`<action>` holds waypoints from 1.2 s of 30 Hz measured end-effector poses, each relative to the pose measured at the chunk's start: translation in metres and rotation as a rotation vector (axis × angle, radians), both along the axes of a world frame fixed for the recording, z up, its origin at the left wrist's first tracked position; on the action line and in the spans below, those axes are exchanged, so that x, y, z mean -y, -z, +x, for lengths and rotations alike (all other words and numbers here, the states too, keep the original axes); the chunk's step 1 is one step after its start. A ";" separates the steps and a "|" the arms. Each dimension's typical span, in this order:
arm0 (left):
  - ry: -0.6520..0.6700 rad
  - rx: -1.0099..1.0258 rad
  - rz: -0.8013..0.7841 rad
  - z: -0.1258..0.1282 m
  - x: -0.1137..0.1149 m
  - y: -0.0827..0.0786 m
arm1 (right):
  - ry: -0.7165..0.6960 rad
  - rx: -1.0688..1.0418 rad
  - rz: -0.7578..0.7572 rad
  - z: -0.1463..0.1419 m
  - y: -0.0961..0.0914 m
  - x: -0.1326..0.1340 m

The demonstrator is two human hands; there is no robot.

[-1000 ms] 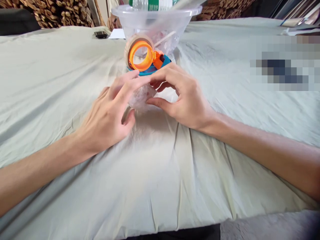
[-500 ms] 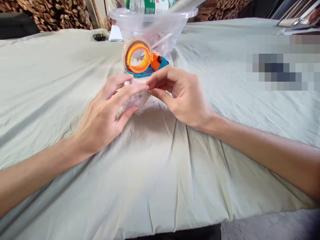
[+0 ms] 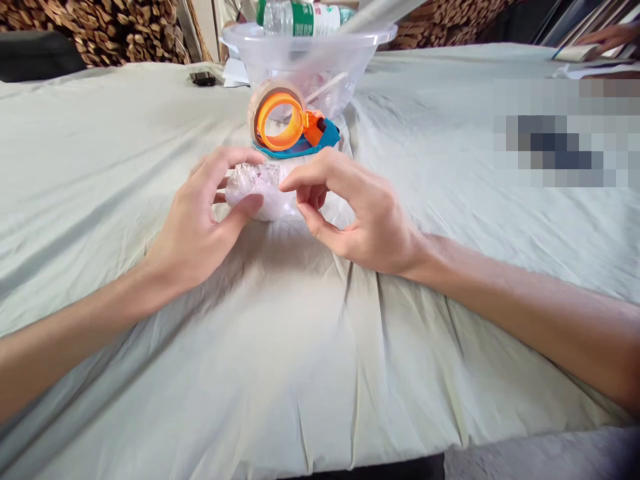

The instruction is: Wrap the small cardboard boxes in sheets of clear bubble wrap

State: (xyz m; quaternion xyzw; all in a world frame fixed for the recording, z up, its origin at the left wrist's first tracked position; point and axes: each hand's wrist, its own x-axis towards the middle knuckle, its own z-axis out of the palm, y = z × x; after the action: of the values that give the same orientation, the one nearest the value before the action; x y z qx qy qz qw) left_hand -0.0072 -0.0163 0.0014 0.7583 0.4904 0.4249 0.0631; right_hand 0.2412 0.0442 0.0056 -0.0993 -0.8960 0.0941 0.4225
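Observation:
A small clear bubble-wrap bundle [image 3: 273, 200] rests on the cloth in front of me, shiny and wrinkled on top. My left hand [image 3: 200, 213] is wrapped round its left end, thumb on the near side and fingers over the far side. At its right end is my right hand [image 3: 360, 210]; the index fingertip touches or hovers just over the wrap. The thumb of that hand is apart from the index finger, and the other fingers are curled. Just behind the bundle stands a tape dispenser [image 3: 325, 139] in orange and blue, with a roll of tape [image 3: 255, 110] on it.
A clear plastic basin [image 3: 240, 40] sits behind the dispenser, with a green-labelled bottle [image 3: 303, 19] on top. A black phone [image 3: 203, 79] and white papers [image 3: 235, 72] lie left of it. Another person's hand [image 3: 613, 39] is at the far right. Pale wrinkled cloth [image 3: 300, 373] covers the table.
My left fingers have drawn back left, showing more of the bundle's top. My right thumb and index finger, pinched together before, have parted, and the hand sits slightly lower.

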 end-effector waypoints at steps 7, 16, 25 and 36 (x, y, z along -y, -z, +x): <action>0.055 -0.061 0.032 0.000 0.001 0.001 | 0.014 -0.023 0.009 0.000 0.007 -0.008; 0.014 -0.046 0.134 -0.003 -0.002 0.006 | 0.014 -0.006 -0.014 0.002 0.007 -0.011; 0.034 -0.061 0.131 0.004 0.004 0.001 | 0.109 -0.056 0.046 0.002 0.005 -0.007; 0.088 0.068 0.002 0.001 -0.004 0.001 | 0.034 0.014 0.084 0.001 0.002 -0.007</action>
State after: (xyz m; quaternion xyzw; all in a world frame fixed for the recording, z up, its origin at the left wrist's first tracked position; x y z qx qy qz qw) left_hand -0.0066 -0.0119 0.0001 0.7643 0.4537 0.4479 0.0974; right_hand 0.2418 0.0509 0.0040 -0.0976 -0.9003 0.0485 0.4215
